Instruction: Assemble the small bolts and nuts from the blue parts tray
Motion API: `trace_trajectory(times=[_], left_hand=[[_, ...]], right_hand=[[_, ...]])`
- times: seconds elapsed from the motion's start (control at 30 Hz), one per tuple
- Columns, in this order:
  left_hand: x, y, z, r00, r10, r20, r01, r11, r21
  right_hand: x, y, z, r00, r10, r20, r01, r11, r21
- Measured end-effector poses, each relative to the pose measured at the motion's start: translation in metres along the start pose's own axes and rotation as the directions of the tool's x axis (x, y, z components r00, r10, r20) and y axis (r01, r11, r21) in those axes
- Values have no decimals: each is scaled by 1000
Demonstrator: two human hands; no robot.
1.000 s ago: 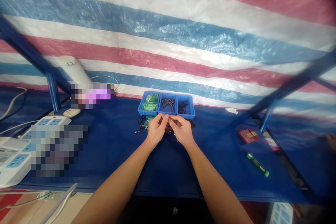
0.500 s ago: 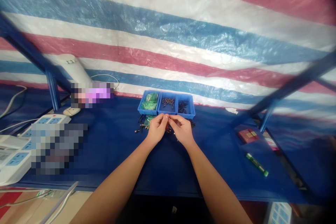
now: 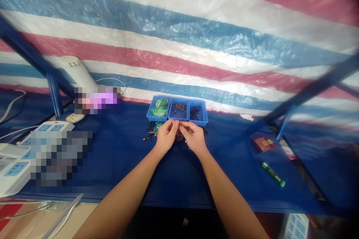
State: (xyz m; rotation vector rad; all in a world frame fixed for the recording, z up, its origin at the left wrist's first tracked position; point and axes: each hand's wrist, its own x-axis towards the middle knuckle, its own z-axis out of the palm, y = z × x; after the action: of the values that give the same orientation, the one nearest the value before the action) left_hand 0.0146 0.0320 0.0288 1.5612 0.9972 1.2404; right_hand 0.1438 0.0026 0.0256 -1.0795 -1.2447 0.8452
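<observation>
My left hand (image 3: 166, 134) and my right hand (image 3: 193, 136) meet at the fingertips just in front of three blue bins. Both are closed in a pinch, and what sits between the fingers is too small to make out. Green packets fill the left bin (image 3: 147, 116). Brass-coloured screw-like parts lie in the middle bin (image 3: 178, 117), and dark screws in the right bin (image 3: 204, 117). Under and around my hands are loose dark screws (image 3: 150, 125), small brass-coloured pieces (image 3: 145, 139) and a green packet (image 3: 157, 126), partly covered by the hands.
At the left are a white power strip (image 3: 17, 183), a blurred-out object (image 3: 61, 158) and a white cylinder (image 3: 78, 73). A red box (image 3: 263, 144) and a green tube (image 3: 273, 174) lie at the right. Blue frame bars (image 3: 314, 93) slant on both sides; striped sheeting (image 3: 179, 44) hangs behind.
The view has shifted very slightly. Both hands stay pinched together in front of the bins, with only tiny finger movement.
</observation>
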Motion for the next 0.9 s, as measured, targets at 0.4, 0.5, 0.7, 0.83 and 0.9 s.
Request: trace_trajectory(times=[0.4,0.5,0.7,0.83,0.9], left_hand=[[0,0,0,1000,6,15,-6,1000,11],[0,1,1,1000,7,22,-6,1000,-23],[0,0,2,1000,-16,11,16,1000,-15],[0,-1,1,1000,-11,-5,11,1000,-6],[0,-1,0,1000,-6,7,6,999,-37]], right_hand=[[-1,-1,0,1000,21,8,-22,1000,22],[0,2,-1,1000,2,1,-2,1000,21],[0,0,-1,1000,-2,20,1,999,45],[-1,-2,0,1000,5,22,-6,999,48],[-1,-2,1,1000,-1,12,0,999,47]])
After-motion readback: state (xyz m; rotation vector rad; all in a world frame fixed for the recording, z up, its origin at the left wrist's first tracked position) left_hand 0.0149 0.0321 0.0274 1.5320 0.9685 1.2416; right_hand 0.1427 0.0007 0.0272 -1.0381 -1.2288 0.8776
